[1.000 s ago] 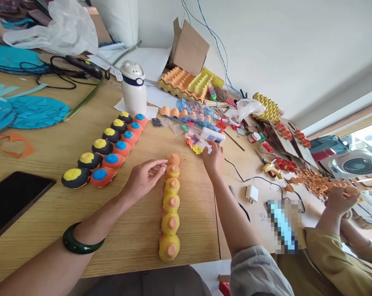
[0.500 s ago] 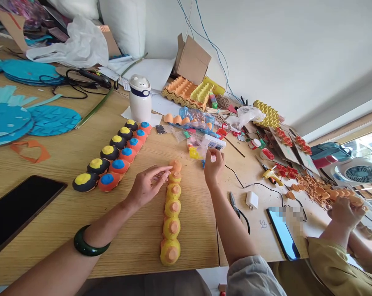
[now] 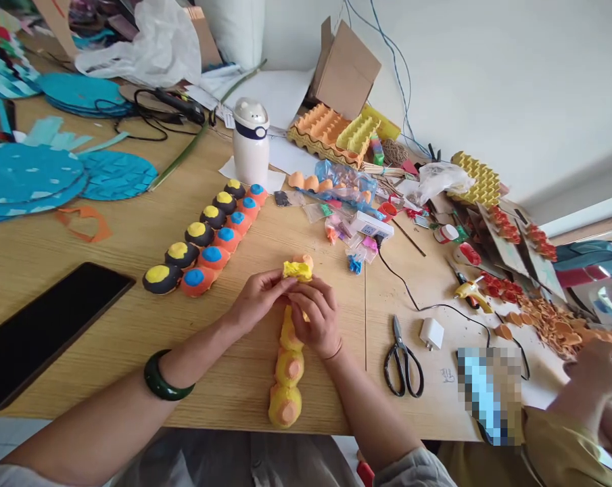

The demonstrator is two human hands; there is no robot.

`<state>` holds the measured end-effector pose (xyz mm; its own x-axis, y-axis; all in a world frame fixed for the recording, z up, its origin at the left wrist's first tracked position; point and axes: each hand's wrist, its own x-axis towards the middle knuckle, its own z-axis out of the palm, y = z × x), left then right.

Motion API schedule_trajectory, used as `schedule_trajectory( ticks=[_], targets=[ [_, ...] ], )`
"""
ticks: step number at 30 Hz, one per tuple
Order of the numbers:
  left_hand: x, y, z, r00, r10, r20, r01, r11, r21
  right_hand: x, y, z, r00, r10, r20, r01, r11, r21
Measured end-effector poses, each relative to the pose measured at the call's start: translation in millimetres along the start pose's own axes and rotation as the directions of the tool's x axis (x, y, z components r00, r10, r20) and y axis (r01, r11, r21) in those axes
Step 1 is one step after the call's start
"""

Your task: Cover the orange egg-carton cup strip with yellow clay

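Observation:
A lump of soft yellow clay (image 3: 297, 271) is stretched between the fingertips of both my hands, above the far end of an egg-carton strip. My left hand (image 3: 257, 295) pinches its left side, closed. From the right, my right hand (image 3: 316, 312) has its fingers curled against the clay. Below them, the egg-carton strip (image 3: 289, 368) lies lengthwise on the table, its cups covered in yellow with orange tips; my hands hide its middle part. To the left lie two finished-looking strips, one black with yellow tops (image 3: 199, 234) and one orange-red with blue tops (image 3: 226, 238).
Black scissors (image 3: 397, 358), a white charger (image 3: 431, 333) and a power strip (image 3: 372, 224) lie to the right. A white bottle (image 3: 251, 142) stands behind the strips. A black tablet (image 3: 52, 331) lies at left. Another person's hand (image 3: 597, 368) is at far right.
My right hand has come back from beside the power strip to my left hand, bringing the yellow clay that lay there. Both hands now meet over the strip. The view has shifted slightly.

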<state>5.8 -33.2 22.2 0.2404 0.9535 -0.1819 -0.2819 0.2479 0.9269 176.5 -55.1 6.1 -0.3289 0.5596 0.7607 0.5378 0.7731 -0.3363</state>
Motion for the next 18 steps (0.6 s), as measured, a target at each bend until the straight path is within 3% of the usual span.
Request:
schedule_trajectory(
  ticks=[2,4,7,10,13,18],
  targets=[
    [2.0,-0.5,-1.1,0.998,-0.018,-0.068,0.017,1.0,-0.016,7.9,5.4,-9.8,0.995,0.08,-0.058,-0.081,0.997,-0.011],
    [3.6,0.9,-2.8,0.994,-0.034,-0.103,0.03,0.999,-0.04,13.3,20.4,-22.1,0.956,0.251,-0.152,-0.27,0.955,-0.121],
    [5.2,4.0,-5.5,0.992,-0.029,-0.124,0.02,0.997,-0.076,12.8,57.4,-36.2,0.847,0.517,-0.122,-0.521,0.764,-0.381],
    [5.9,5.1,-6.6,0.992,-0.031,-0.119,0.018,0.994,-0.108,6.3,93.6,-39.5,0.747,0.663,-0.054,-0.589,0.622,-0.517],
    [6.0,4.2,-5.9,0.992,-0.036,-0.118,0.023,0.994,-0.109,1.7,113.5,-38.0,0.732,0.681,-0.024,-0.59,0.616,-0.522],
    [5.8,4.8,-4.0,0.99,-0.057,-0.132,0.041,0.992,-0.121,0.8,121.4,-37.2,0.759,0.646,-0.079,-0.597,0.642,-0.481]
  ],
)
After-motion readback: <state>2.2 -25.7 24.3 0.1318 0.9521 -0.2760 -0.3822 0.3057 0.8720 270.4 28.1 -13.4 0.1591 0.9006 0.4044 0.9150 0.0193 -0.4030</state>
